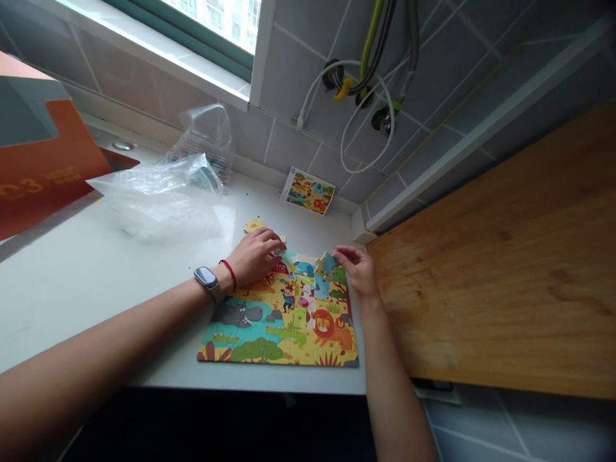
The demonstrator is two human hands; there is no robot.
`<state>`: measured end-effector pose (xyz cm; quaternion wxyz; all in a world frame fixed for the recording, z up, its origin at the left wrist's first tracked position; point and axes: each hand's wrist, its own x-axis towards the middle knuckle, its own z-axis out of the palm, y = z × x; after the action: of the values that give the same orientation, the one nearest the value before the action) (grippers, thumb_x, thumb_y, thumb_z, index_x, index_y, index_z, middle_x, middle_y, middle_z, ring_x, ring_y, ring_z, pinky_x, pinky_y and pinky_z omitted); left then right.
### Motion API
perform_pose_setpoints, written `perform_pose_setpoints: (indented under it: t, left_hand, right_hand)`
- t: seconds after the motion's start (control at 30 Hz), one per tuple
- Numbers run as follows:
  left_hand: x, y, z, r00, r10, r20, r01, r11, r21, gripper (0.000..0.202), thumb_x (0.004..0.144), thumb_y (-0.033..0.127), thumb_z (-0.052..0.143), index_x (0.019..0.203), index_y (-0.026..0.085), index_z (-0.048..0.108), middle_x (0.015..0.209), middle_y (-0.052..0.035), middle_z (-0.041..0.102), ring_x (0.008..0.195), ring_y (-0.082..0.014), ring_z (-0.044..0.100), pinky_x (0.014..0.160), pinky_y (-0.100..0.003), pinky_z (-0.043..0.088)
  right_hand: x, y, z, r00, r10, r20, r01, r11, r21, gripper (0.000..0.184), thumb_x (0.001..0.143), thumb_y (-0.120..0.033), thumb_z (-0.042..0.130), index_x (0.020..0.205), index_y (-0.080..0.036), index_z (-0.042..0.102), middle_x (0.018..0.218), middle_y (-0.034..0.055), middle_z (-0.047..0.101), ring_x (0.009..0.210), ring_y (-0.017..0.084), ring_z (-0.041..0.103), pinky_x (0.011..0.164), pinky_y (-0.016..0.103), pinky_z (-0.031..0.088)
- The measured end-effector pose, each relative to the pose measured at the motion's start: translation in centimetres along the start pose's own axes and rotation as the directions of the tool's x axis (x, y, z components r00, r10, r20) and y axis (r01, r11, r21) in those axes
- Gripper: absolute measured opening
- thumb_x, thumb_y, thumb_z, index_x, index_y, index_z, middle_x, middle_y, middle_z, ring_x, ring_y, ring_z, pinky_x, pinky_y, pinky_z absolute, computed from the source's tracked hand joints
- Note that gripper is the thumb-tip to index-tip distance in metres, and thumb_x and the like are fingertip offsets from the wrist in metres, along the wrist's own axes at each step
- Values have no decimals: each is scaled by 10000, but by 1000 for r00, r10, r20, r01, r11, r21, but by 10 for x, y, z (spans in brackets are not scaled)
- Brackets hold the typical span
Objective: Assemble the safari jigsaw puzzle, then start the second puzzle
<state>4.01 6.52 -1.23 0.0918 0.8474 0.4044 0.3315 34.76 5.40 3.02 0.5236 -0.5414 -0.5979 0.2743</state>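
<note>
A colourful animal jigsaw puzzle lies mostly assembled near the counter's front edge, with a hippo, crocodiles, a cow and lions on it. My right hand pinches a blue puzzle piece by its edge, tilted over the upper right part of the puzzle. My left hand rests on the puzzle's upper left part, fingers stretched and slightly apart. It hides some of the pieces beneath. A loose yellow piece lies just beyond that hand.
A picture card of the puzzle leans against the tiled wall. Clear plastic bags and an orange box stand at the left on the white counter. A wooden board borders the right side. Cables hang above.
</note>
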Motion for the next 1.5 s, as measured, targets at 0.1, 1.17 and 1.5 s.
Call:
perform_pose_setpoints:
  t: [0.1, 1.17, 1.5]
  left_hand:
    - [0, 6, -2, 999, 48, 13, -47, 997, -60, 169, 961, 268, 639, 1096, 225, 730, 1134, -102, 705, 1107, -273, 607, 988, -468, 512]
    - [-9, 44, 4, 975, 74, 208, -57, 994, -91, 188, 996, 393, 643, 984, 235, 746, 1118, -83, 704, 1103, -265, 596, 979, -465, 530]
    - [-11, 47, 7, 973, 53, 225, -43, 998, -51, 161, 988, 350, 650, 977, 252, 778, 1132, -79, 706, 1076, -269, 606, 970, -475, 524]
  right_hand:
    - [-19, -3, 17, 939, 117, 323, -114, 993, -28, 347, 756, -500, 851, 919, -201, 790, 910, 74, 797, 811, 217, 736, 759, 336, 596]
    - [-28, -8, 17, 793, 49, 608, 147, 952, -268, 233, 796, -209, 851, 1028, -212, 825, 985, 45, 695, 880, 166, 649, 842, 299, 510]
    - [-28, -7, 17, 782, 60, 621, 163, 941, -297, 254, 821, -240, 846, 1075, -240, 842, 986, 37, 651, 878, 164, 639, 853, 298, 503]
